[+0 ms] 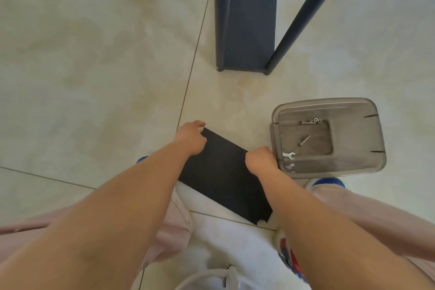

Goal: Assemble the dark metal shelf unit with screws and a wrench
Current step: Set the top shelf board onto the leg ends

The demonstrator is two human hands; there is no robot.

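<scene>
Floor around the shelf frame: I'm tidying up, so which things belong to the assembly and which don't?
Part of the job:
shelf frame
dark shelf panel, gripped by left hand and right hand
wrench
screws
clear tray holding them

Just there:
white cable

Both forearms are seen bare to the edge of view; no sleeves, watch or jewellery are visible on the left hand (pixel 191 139) or right hand (pixel 260 159). Pale pink trousers (pixel 367 209) are worn. A white top (pixel 235 242) with a red-and-blue print (pixel 290 259) is seen below. Shoes with blue toes (pixel 329 181) are partly visible.
</scene>
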